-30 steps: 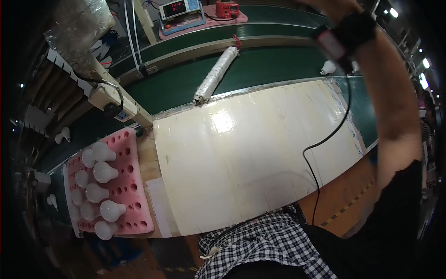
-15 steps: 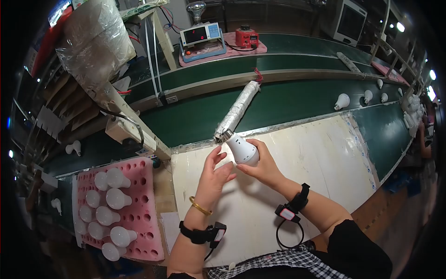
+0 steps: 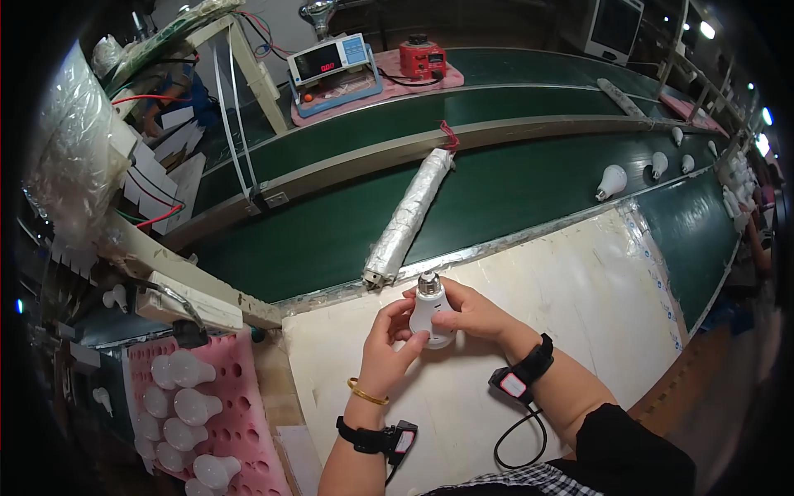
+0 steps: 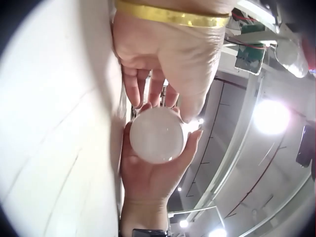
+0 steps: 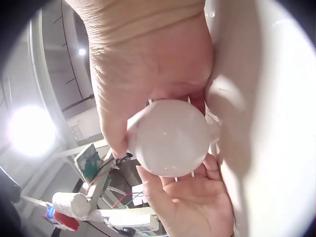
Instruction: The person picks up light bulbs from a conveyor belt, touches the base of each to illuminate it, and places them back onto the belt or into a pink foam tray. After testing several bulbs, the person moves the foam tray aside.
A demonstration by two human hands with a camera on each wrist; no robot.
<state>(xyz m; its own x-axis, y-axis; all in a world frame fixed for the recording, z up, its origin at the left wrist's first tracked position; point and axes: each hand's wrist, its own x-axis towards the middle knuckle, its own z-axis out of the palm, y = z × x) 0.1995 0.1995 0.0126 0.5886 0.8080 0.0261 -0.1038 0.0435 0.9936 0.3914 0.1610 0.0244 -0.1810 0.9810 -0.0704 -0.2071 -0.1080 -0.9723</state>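
A white bulb (image 3: 432, 318) stands over the pale board (image 3: 529, 331) in the head view, its metal screw cap up and its round end toward the person. The right hand (image 3: 475, 316) grips it from the right, thumb across its body. On the other side the left hand (image 3: 389, 347) has curled fingers and its thumb at the bulb's lower part. The left wrist view shows the round white dome (image 4: 157, 135) between the left hand (image 4: 168, 54) and the right hand (image 4: 153, 177). In the right wrist view the dome (image 5: 172, 138) lies against the right hand (image 5: 153, 64).
A pink foam tray (image 3: 240, 413) with several bulbs is at the left. Beyond the board, a foil-wrapped bar (image 3: 409, 219) lies across the green belt (image 3: 513, 174). Several bulbs lie at the right. A meter (image 3: 331, 66) and a red device (image 3: 423, 59) stand behind.
The right arm has come down from the upper right, and both hands are now at the bulb. Since the middle frame the bulb has turned cap-up and the left fingers have closed in. The head view has shifted.
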